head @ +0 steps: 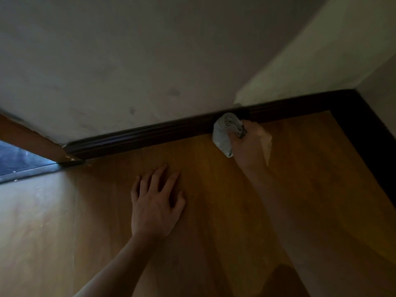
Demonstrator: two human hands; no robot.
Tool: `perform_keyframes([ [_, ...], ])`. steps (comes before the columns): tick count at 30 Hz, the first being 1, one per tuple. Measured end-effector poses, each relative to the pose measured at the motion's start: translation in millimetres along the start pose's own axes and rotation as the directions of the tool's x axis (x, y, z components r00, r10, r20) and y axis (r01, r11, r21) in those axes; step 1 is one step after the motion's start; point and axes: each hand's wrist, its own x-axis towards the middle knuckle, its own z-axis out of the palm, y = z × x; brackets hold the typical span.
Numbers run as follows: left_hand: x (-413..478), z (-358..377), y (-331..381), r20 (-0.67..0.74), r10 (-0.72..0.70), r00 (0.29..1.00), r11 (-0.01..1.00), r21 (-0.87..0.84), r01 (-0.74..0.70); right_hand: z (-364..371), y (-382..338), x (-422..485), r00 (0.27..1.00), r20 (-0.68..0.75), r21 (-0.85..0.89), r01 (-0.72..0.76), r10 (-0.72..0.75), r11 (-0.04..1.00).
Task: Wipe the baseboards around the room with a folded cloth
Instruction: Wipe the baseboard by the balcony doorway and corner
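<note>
Right hand (pixel 249 144) gripping a bunched pale cloth (pixel 225 133) against the dark baseboard (pixel 139 137) near the room corner, left hand (pixel 155 203) flat on the wooden floor (pixel 214 232), fingers spread, white wall (pixel 107 61) above

Domestic interior, dimly lit: corner of a room seen from near floor level. Warm wood-grain plank floor (pixel 214 221) meeting plain pale walls (pixel 107 61), faintly scuffed, with dark moulded baseboard (pixel 150 133) along the foot of both and turning an inside corner at right. At left, edge of a brown wooden door (pixel 27 140) — open onto seemingly darker, glossy flooring (pixel 17 159) beyond a threshold strip.
</note>
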Motion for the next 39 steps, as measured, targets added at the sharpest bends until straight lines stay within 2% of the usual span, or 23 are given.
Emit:
perform_keyframes([
  [5,0,0,0,0.019,-0.006,1.000,1.000,-0.002,0.006,-7,9,5,0.997,-0.036,-0.003,-0.069,0.069,0.998],
  [11,0,-2,0,0.007,-0.007,1.000,1.000,-0.010,0.007,5,-12,-3,0.997,0.063,0.022,0.046,-0.047,0.999],
  [16,0,-1,0,0.000,0.005,1.000,1.000,-0.015,-0.005,4,-9,-7,0.998,-0.036,0.032,-0.056,0.057,0.998],
  [21,9,2,13,-0.049,0.017,0.999,0.999,-0.048,-0.020,18,-31,-14,0.991,0.104,0.081,0.070,-0.078,0.994],
  [24,16,5,25,-0.030,0.067,0.997,0.994,-0.085,-0.070,7,-10,-3,0.997,0.082,0.060,0.007,-0.012,0.998],
  [30,17,6,30,0.002,0.072,0.997,0.997,-0.035,-0.072,-38,51,33,0.991,-0.001,-0.018,-0.137,0.137,0.990],
  [32,17,6,31,0.006,0.074,0.997,0.997,-0.023,-0.074,-39,53,33,0.991,-0.029,-0.016,-0.134,0.133,0.991],
  [36,17,7,31,0.007,0.066,0.998,0.998,-0.020,-0.065,-27,39,25,0.999,0.031,-0.014,-0.019,0.020,1.000],
  [39,17,7,31,0.000,0.076,0.997,0.997,-0.019,-0.076,-32,45,30,0.998,0.007,0.010,-0.066,0.066,0.998],
])
